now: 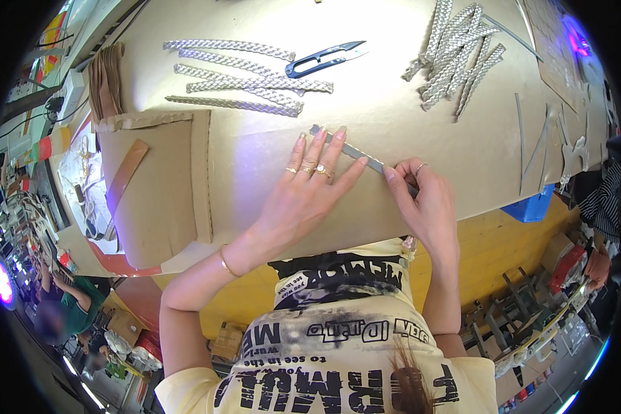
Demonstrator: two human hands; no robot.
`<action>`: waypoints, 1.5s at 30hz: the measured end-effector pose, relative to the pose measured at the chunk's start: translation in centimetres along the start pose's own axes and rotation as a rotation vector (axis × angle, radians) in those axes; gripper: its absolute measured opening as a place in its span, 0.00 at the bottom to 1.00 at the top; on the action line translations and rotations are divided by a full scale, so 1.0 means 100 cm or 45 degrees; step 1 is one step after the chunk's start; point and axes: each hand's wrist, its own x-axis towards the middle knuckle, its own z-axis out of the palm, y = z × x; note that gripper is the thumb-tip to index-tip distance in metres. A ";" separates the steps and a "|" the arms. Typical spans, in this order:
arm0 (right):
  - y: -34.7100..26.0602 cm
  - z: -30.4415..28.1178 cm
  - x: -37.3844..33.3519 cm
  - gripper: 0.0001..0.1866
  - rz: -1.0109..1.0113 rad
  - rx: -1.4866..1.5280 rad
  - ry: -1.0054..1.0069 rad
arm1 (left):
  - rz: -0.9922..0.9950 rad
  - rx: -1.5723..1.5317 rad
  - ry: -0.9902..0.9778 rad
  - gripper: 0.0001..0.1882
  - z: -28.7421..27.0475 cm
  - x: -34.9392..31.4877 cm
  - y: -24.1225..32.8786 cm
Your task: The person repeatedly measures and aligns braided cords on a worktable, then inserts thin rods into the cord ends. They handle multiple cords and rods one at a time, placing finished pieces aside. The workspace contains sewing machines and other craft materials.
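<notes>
A narrow grey strip (361,154) lies slantwise on the table before me. My left hand (302,190) is laid flat over its far left part, fingers stretched out and pressing it down. At the strip's near right end, my right hand (426,203) pinches it between thumb and curled fingers; that end is partly hidden in the hand. Beyond my left hand are a pair of dark thread snips (324,59) and several pale braided straps (236,67) lying in a loose row. A second pile of braided straps (462,55) sits at the far right.
On the left is a stack of tan panels (157,186) with a brown strip (127,176) on top, and a bundle of brown strips (107,83) behind it. Thin grey strips (521,141) lie at the right edge. A blue bin (531,207) stands below the table's right side.
</notes>
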 end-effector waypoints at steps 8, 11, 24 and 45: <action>-0.005 0.001 0.002 0.14 0.073 -0.095 0.001 | -0.074 0.109 0.016 0.32 0.003 0.002 0.018; -0.010 0.003 -0.002 0.15 0.070 -0.197 0.047 | -0.097 0.036 0.003 0.33 0.003 0.001 0.024; -0.001 0.000 -0.009 0.09 -0.130 -0.046 0.182 | -0.352 0.010 -0.020 0.31 0.006 -0.014 0.057; -0.009 0.000 -0.008 0.05 -0.434 0.134 0.312 | -0.410 -0.071 0.158 0.32 0.026 0.001 0.058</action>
